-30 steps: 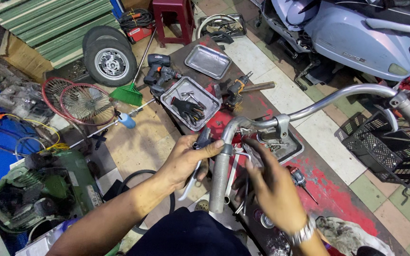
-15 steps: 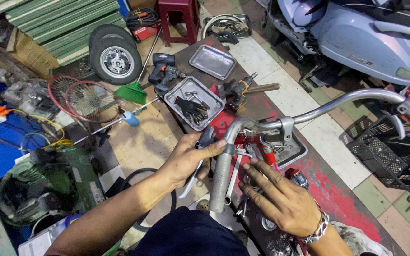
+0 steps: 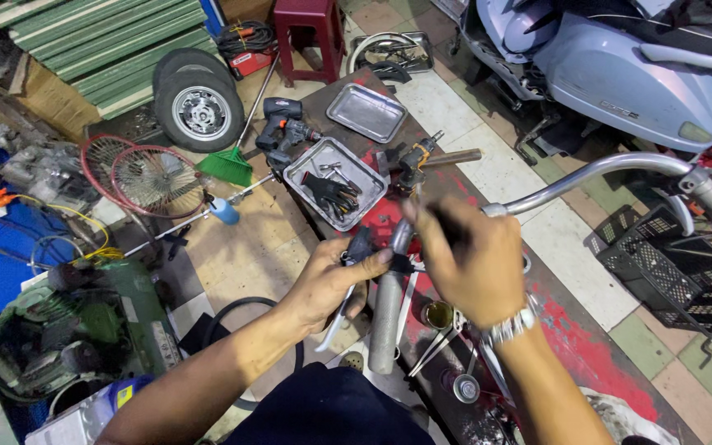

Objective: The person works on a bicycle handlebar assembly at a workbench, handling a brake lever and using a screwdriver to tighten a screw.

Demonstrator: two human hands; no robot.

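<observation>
1. Left hand (image 3: 331, 280) is wrapped around the brake lever (image 3: 341, 305) at the handlebar (image 3: 611, 169) grip end.
2. Right hand (image 3: 471, 259), at 3 o'clock from it, pinches a dark tool; tip hidden.
3. Advice: brace the lever firmly and seat the tool squarely.
4. Tool tray (image 3: 302, 169) lies at 12 o'clock.

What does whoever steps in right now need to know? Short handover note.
Left hand: grips the brake lever at the end of the handlebar.
Right hand: closed over the bar's bend, with something dark in its fingers that I cannot identify.
Tool tray with black gloves and cordless drill lie beyond the bar.
Done: lever sits on the bar. Left: cannot tell whether it is tight.
</observation>
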